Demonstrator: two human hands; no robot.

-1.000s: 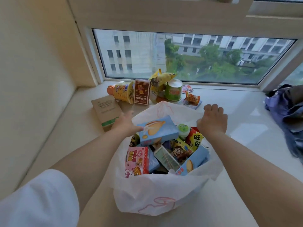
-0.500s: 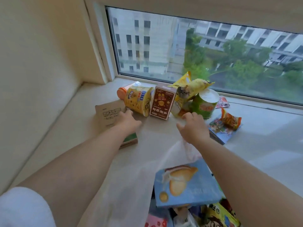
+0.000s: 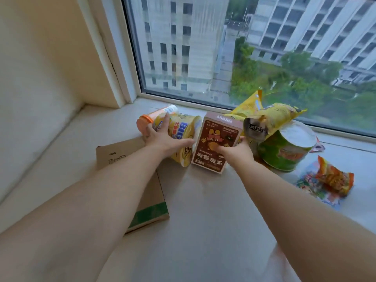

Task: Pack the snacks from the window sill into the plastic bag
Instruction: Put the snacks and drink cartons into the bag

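Note:
Snacks stand in a cluster on the window sill [image 3: 203,220] close to the glass. My left hand [image 3: 162,137] wraps over a yellow noodle cup [image 3: 184,127] lying on its side, with an orange-capped bottle [image 3: 145,123] right behind it. My right hand [image 3: 234,149] grips an upright brown snack box [image 3: 219,135], thumb on its front face and fingers behind its right edge. Only a white edge of the plastic bag [image 3: 282,265] shows, at the bottom right under my right forearm.
A green tub [image 3: 284,153] and yellow crisp bags [image 3: 278,117] sit right of the brown box. Small bright packets [image 3: 333,180] lie further right. A flat cardboard box [image 3: 150,200] lies under my left forearm. The wall closes the left side, the window the back.
Both hands left the bag's rim and reached forward to the snack cluster; the left closed over the yellow cup, the right over the brown box. The view moved closer and the bag dropped out of sight.

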